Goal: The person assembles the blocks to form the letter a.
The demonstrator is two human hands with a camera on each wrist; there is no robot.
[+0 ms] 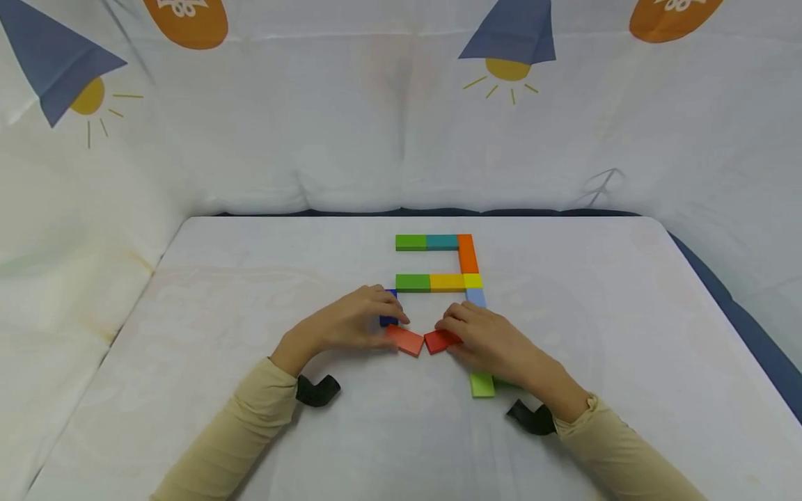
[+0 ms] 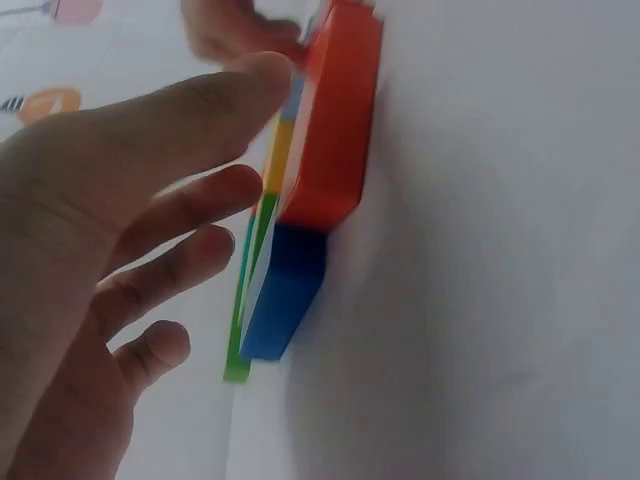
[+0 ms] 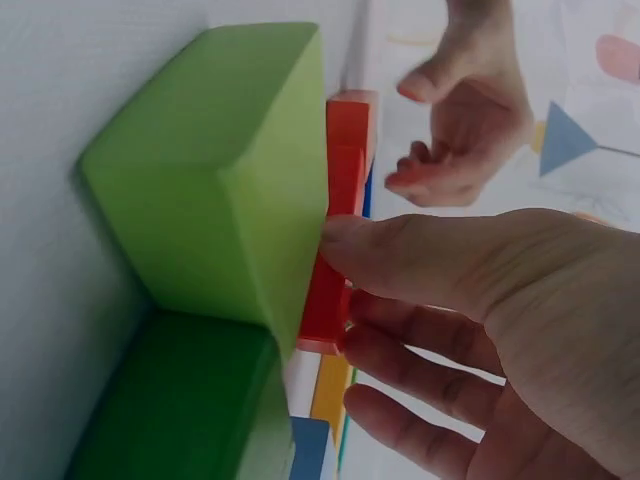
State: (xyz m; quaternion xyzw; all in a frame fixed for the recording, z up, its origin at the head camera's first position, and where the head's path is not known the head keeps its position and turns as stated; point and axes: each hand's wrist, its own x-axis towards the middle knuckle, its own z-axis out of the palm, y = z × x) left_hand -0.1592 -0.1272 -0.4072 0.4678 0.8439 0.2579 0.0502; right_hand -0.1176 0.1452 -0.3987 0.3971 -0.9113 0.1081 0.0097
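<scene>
A salmon-red block (image 1: 407,341) lies tilted on the white table, its corner right at a red block (image 1: 438,342). My left hand (image 1: 351,320) is spread around the salmon block's left end, thumb close to its near edge, fingers loosely bent. Under those fingers a dark blue block (image 2: 282,295) meets the salmon block's end. My right hand (image 1: 498,341) pinches the red block between thumb and fingers, which partly cover it. Just nearer than this hand sit a light green block (image 3: 210,150) and a dark green block (image 3: 180,400), the latter mostly hidden by the wrist in the head view.
Beyond the hands, a row of green (image 1: 412,283), amber (image 1: 447,283) and yellow (image 1: 473,280) blocks joins a light blue block (image 1: 476,297). Farther back, green (image 1: 411,243) and teal (image 1: 442,242) blocks meet an orange block (image 1: 468,255). A printed white curtain (image 1: 313,125) surrounds the table.
</scene>
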